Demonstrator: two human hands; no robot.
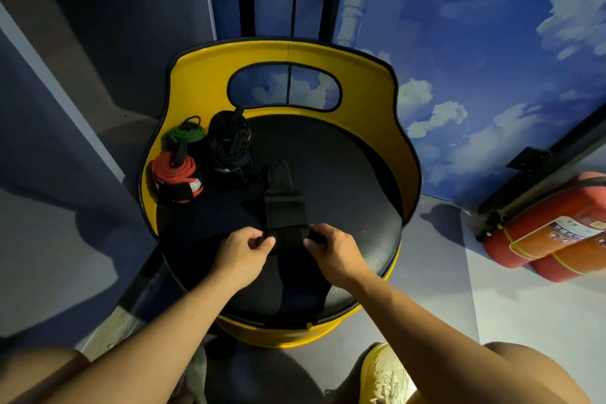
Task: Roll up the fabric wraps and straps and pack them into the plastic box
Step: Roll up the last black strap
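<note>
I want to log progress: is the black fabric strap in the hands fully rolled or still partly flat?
Partly rolled. Left hand and right hand grip a roll of black fabric strap; its tail lies flat ahead.

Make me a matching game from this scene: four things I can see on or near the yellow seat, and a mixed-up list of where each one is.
Things:
1. red roll
2. green roll
3. black wrap
4. fire extinguishers

Places:
A. on the floor, right of the seat
B. held at both ends by the left hand and right hand
C. at the seat's left edge, nearer the person
D. at the seat's back left

Pairs: 1-C, 2-D, 3-B, 4-A
</note>
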